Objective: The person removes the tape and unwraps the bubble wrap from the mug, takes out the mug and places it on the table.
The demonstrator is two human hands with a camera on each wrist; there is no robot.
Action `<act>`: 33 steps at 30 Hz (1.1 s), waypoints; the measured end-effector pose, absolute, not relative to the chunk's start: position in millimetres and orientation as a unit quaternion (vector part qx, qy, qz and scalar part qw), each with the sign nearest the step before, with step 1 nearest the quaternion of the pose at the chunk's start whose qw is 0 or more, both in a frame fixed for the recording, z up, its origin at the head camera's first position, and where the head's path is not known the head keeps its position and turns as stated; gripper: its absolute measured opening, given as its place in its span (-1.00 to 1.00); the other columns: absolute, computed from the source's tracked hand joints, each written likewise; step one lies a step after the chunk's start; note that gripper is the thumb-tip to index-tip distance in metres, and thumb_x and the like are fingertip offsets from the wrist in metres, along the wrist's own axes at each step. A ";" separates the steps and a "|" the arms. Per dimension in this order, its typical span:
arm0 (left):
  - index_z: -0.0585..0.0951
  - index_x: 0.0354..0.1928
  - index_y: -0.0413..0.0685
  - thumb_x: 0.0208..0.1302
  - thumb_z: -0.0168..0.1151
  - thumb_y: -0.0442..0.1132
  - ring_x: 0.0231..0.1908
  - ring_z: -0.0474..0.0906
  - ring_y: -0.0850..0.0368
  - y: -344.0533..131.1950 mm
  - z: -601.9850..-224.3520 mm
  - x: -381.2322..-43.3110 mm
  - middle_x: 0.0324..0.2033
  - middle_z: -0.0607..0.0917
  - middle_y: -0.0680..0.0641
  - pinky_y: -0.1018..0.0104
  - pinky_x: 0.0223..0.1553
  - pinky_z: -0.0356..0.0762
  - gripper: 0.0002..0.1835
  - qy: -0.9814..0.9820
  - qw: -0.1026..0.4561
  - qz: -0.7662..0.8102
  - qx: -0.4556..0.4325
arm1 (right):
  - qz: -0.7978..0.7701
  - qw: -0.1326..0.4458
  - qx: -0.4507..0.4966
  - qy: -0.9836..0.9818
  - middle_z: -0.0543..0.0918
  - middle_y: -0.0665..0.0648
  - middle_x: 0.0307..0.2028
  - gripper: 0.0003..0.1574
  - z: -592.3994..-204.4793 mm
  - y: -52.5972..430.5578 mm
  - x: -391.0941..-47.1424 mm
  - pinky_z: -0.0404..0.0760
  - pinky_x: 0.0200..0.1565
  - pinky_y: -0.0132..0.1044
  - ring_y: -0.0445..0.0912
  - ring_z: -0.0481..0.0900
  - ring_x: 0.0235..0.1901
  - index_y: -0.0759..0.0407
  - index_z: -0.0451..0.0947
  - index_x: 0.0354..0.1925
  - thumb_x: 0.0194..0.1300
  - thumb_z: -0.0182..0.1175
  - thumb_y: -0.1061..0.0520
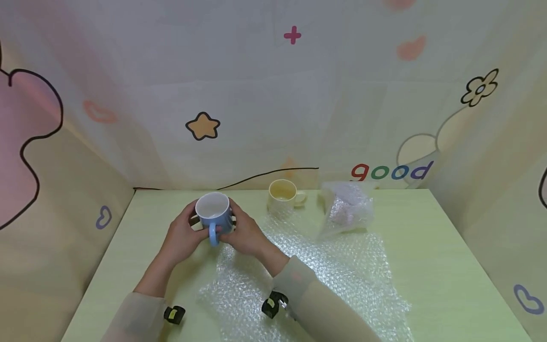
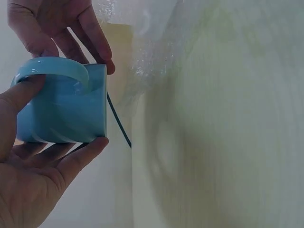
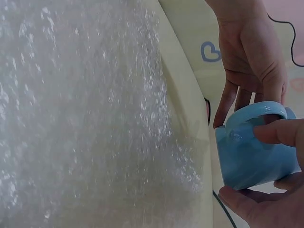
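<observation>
A blue mug (image 1: 222,221) with a white inside is held up above the table, upright, its handle turned toward me. My left hand (image 1: 181,237) grips its left side, fingers around the wall and thumb near the handle. On the opposite side my right hand (image 1: 248,232) holds it too, the thumb beside the handle. The left wrist view shows the blue mug (image 2: 66,107) between both hands, and the right wrist view shows the mug (image 3: 256,152) the same way. A sheet of bubble wrap (image 1: 307,280) lies spread on the table below and to the right.
A yellow mug (image 1: 282,194) stands at the back of the table (image 1: 427,266), by the sheet's far corner. To its right sits a bundle wrapped in bubble wrap (image 1: 348,206), its contents blurred. Printed cloth (image 1: 256,95) hangs behind the table.
</observation>
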State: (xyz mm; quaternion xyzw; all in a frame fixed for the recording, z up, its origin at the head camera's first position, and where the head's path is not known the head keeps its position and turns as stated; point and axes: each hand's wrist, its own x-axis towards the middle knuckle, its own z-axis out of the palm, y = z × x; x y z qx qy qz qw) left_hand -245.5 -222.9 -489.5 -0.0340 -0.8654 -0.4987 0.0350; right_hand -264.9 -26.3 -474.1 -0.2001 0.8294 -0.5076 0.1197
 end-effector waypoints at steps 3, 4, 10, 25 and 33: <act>0.29 0.54 -0.01 0.15 0.60 -0.09 0.35 0.48 -0.41 -221.5 -492.2 -254.8 0.40 0.49 -0.27 -0.23 0.27 0.56 -0.04 -0.866 0.026 -0.498 -0.036 | -0.515 0.134 -0.184 0.826 0.36 0.19 0.52 0.19 -477.5 -25.4 -271.0 0.53 0.36 0.11 0.26 0.45 0.42 -0.06 0.01 0.65 0.23 0.42 0.18; 0.29 0.54 -0.01 0.15 0.59 -0.09 0.35 0.48 -0.42 -221.1 -492.9 -258.2 0.40 0.49 -0.27 -0.23 0.27 0.57 -0.04 -0.866 0.023 -0.498 -0.037 | -0.517 0.139 -0.178 0.826 0.36 0.18 0.52 0.19 -478.2 -25.1 -273.2 0.52 0.37 0.11 0.26 0.44 0.42 -0.08 0.01 0.65 0.23 0.42 0.18; 0.28 0.54 -0.03 0.17 0.58 -0.12 0.38 0.44 -0.40 -219.5 -497.7 -276.5 0.43 0.45 -0.28 -0.22 0.32 0.51 -0.05 -0.862 0.008 -0.506 -0.038 | -0.539 0.151 -0.144 0.816 0.37 0.19 0.52 0.22 -480.4 -24.7 -286.3 0.46 0.40 0.17 0.24 0.38 0.47 -0.12 0.03 0.64 0.18 0.44 0.20; 0.26 0.54 -0.08 0.22 0.53 -0.21 0.40 0.41 -0.43 -219.7 -510.4 -301.2 0.44 0.42 -0.33 -0.20 0.31 0.53 -0.09 -0.856 -0.003 -0.514 -0.049 | -0.541 0.161 -0.109 0.818 0.37 0.32 0.49 0.16 -487.7 -30.6 -307.2 0.40 0.44 0.17 0.23 0.34 0.48 -0.03 0.02 0.65 0.27 0.41 0.12; 0.21 0.57 -0.07 0.25 0.51 -0.19 0.42 0.38 -0.42 -219.2 -515.6 -308.4 0.48 0.37 -0.33 -0.18 0.35 0.49 -0.07 -0.854 -0.021 -0.518 -0.044 | -0.554 0.160 -0.105 0.810 0.38 0.36 0.47 0.16 -491.7 -31.6 -313.7 0.36 0.47 0.18 0.25 0.33 0.48 0.03 0.02 0.64 0.24 0.41 0.16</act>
